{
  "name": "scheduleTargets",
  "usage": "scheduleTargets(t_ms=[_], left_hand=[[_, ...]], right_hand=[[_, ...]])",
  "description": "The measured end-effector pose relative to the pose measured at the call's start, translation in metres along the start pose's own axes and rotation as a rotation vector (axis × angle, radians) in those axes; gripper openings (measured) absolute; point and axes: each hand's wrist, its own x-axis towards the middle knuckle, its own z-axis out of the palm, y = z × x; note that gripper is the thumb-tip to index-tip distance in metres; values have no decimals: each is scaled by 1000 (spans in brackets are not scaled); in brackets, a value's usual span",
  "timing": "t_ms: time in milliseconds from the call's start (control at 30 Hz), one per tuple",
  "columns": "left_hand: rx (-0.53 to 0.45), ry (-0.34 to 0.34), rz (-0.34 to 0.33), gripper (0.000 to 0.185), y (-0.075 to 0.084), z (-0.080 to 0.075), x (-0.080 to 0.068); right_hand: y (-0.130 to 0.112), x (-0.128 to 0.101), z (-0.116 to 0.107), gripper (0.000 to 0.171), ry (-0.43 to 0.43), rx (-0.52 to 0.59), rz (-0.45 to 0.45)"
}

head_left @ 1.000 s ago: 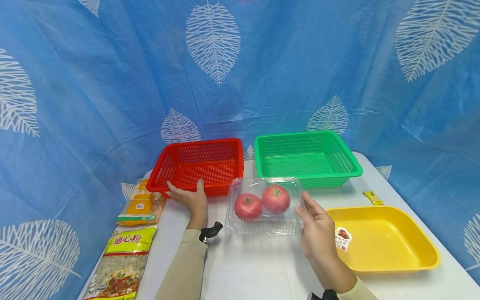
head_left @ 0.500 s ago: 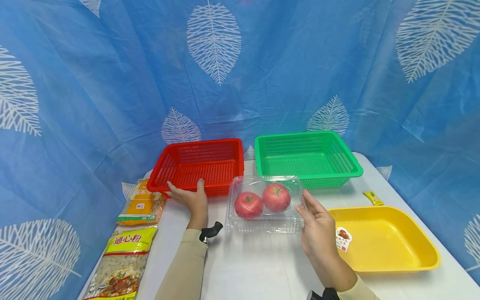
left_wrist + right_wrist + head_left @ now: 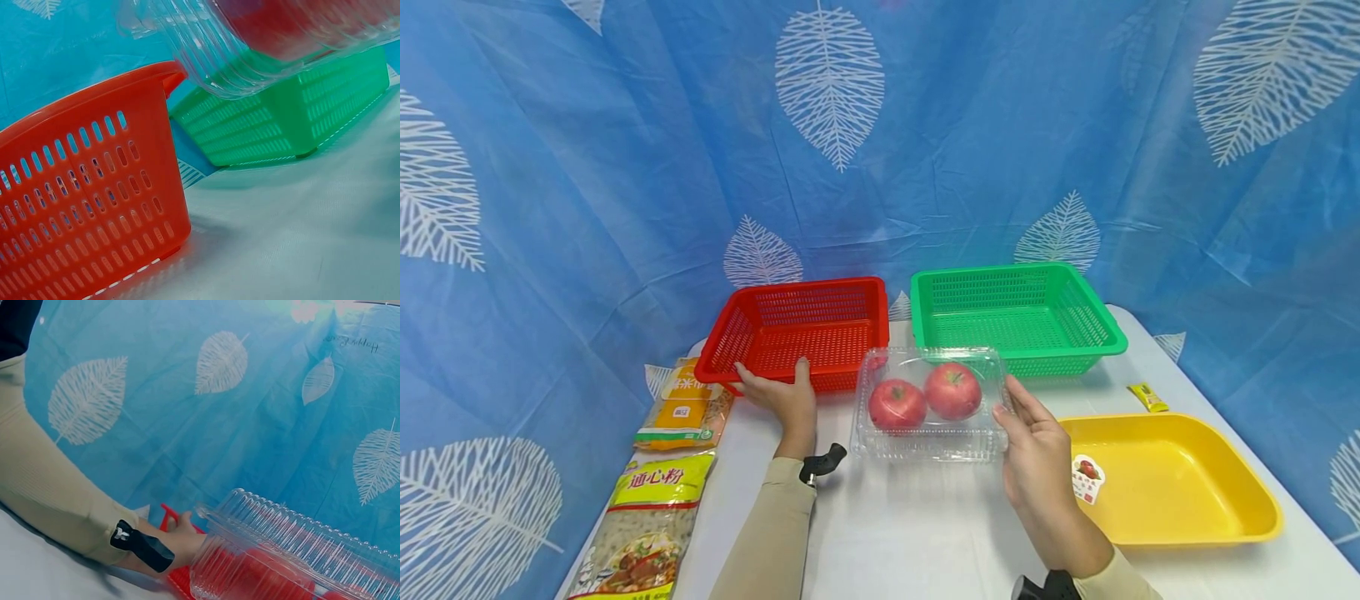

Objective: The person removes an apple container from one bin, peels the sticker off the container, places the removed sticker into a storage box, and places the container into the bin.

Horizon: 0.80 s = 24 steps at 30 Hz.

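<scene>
A clear plastic clamshell box (image 3: 925, 446) with two red apples (image 3: 952, 391) inside is held above the table in the head view. My right hand (image 3: 1039, 467) grips its right end, thumb on the near side and fingers behind. On the left, my left hand (image 3: 784, 402) is at the front wall of the red basket (image 3: 812, 379), palm up, thumb and fingers spread apart; whether it touches the basket I cannot tell. The left wrist view has the red basket (image 3: 94, 200) and the underside of the box (image 3: 231, 69), but no fingers.
A green basket (image 3: 1015, 365) stands behind the box. To the right are a yellow tray (image 3: 1172, 483) and a small yellow packet (image 3: 1147, 397). Two food bags, one orange (image 3: 688, 408) and one of macaroni (image 3: 643, 525), lie along the left edge. A blue leaf-print curtain (image 3: 925, 167) surrounds the table.
The clear box with the apples has risen slightly in my right hand. My left hand stays in the same place by the red basket.
</scene>
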Motion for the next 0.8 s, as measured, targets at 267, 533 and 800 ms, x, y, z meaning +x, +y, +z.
scheduleTargets(t_ms=[267, 533, 800], left_hand=[[10, -7, -11, 111, -1, -1, 0], [6, -1, -2, 111, -1, -2, 0], [5, -4, 12, 110, -1, -1, 0]], right_hand=[[-1, 3, 3, 53, 11, 12, 8], [-2, 5, 6, 53, 7, 22, -1], [-4, 8, 7, 52, 17, -5, 6]])
